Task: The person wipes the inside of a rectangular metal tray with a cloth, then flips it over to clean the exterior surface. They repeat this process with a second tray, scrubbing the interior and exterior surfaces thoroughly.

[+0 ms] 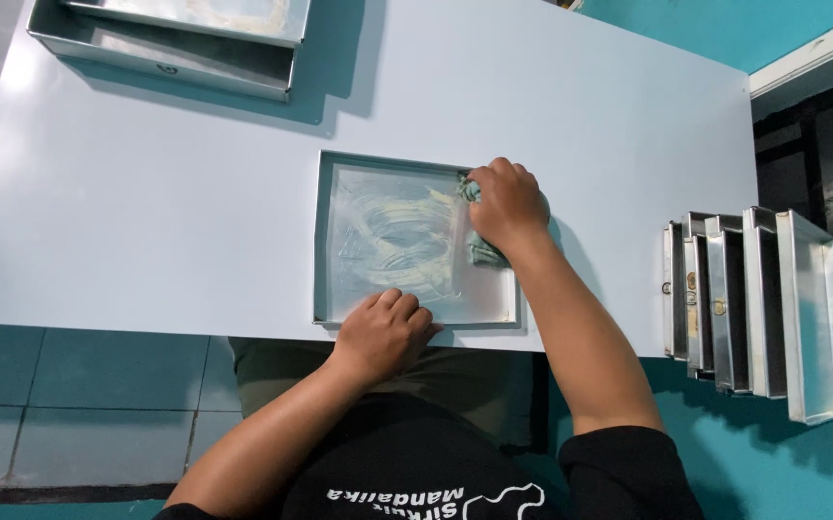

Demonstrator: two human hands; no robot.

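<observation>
1. Saw a square metal tray point(416, 164) sitting flat on the white bench point(147, 193), close to the near edge, right in front of the person.
2. Had pale greasy smears swirled all over the inside of the tray floor.
3. Right hand point(505, 204) was curled tight around a bunched-up greenish cloth point(482, 252), pressed down at the tray's right side near the far corner.
4. Could only spot bits of the cloth poking out above and below the fingers.
5. Left hand point(384, 332) rested on the tray's near rim, fingers bent over the edge, pinning it down; nothing gripped inside it, just the rim.
6. Over at the right edge of the bench, spotted a row of similar metal tins point(758, 303) stood up on their sides, packed next to each other, partly hanging past the bench.
7. Far left corner held two more big metal trays point(166, 53), one stacked skew on the other.
</observation>
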